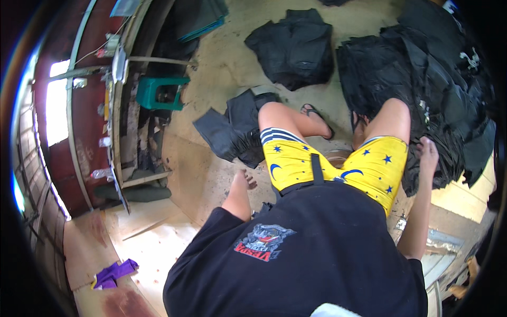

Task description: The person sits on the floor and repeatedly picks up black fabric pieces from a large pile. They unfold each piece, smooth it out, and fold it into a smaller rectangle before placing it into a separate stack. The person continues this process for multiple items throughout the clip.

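Observation:
My left hand (244, 180) hangs beside my left hip, fingers apart and slightly bent, with nothing seen in it. Just beyond it, a small stack of black folded cloth pieces (232, 127) lies on the floor by my left knee. My right hand (429, 151) is outside my right thigh, at the near edge of a large heap of black cloth pieces (369, 74). Its fingers are hard to make out against the dark cloth, and whether it grips any is unclear. Straight ahead, another black cloth stack (296, 47) lies flat on the floor.
A green plastic stool (161, 93) stands at the left by a wooden frame (119, 116). A purple cloth (114, 273) lies on pale boards at the lower left. My sandalled left foot (318, 120) is between the cloth piles. Pale wooden boards (465, 198) lie at the right.

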Tool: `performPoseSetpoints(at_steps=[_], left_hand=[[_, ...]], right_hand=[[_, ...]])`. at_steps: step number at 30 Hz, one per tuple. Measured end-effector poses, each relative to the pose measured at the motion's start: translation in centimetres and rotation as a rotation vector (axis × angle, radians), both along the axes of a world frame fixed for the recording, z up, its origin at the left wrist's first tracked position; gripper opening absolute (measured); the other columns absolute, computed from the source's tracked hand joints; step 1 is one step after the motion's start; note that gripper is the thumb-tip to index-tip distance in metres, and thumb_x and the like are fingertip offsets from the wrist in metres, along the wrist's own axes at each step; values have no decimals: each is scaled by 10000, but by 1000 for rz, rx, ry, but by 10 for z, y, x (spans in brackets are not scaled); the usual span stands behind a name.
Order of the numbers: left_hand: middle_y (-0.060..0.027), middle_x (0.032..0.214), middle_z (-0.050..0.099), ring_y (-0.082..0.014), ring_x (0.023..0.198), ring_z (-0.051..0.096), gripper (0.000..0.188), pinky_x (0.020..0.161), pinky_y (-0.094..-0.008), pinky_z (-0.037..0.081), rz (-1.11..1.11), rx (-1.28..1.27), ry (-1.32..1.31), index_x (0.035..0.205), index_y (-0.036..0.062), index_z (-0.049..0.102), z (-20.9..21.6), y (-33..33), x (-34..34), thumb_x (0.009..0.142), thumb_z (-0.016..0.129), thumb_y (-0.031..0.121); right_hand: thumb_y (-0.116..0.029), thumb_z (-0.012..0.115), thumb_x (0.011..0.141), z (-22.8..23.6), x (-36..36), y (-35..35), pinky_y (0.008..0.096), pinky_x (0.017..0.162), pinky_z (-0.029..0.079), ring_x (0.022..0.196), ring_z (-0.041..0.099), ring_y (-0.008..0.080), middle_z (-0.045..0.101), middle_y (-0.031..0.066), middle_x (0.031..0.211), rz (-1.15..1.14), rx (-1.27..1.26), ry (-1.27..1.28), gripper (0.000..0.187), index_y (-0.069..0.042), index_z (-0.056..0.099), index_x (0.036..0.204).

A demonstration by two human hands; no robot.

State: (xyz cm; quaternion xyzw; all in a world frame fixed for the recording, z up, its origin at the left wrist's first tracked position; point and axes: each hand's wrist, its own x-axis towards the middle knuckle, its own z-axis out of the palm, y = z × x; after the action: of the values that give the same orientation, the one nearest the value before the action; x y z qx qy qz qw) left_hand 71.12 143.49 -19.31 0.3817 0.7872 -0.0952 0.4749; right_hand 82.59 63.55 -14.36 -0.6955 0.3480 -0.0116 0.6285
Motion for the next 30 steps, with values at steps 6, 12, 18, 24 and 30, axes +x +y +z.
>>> performPoseSetpoints(at_steps=[6,12,18,24,30], left_hand=[[-140,1356,705,-332,1232,675,596,1054,-538,561,-487,-492,-543,1429,92,650,-58,-57,14,1108,499,571],[-192,1321,729,-360,1219,706,677,1077,-520,569,-372,-107,-347,1436,-13,620,12,-102,140,1129,457,567],[-247,1616,510,-387,1426,554,872,1188,-446,446,-1184,472,-362,1633,-8,404,72,-173,217,1061,591,624],[-295,1649,452,-422,1497,476,930,1241,-437,362,-1325,544,-237,1664,4,356,85,-210,246,1028,650,615],[-292,1608,492,-409,1463,503,871,1227,-439,373,-1380,534,-238,1630,-5,409,87,-208,251,1044,628,600]], right_hand=[[-283,651,1092,-65,-59,-3,290,657,537,814,656,96,751,26,962,22,-59,164,302,-36,773,1215],[-246,688,1054,-114,-27,4,339,746,574,882,732,185,773,105,1005,140,-236,228,304,-31,727,1265],[-297,766,959,-129,54,0,476,1076,542,1289,653,425,653,264,1400,199,-374,347,617,-56,549,1484],[-374,951,789,-130,168,-45,583,1134,514,1493,427,495,277,232,1728,170,-682,346,1190,-270,225,1727],[-316,1037,635,-128,265,-86,821,1061,469,1598,184,598,-9,196,1817,470,-922,478,1451,-495,88,1718]])
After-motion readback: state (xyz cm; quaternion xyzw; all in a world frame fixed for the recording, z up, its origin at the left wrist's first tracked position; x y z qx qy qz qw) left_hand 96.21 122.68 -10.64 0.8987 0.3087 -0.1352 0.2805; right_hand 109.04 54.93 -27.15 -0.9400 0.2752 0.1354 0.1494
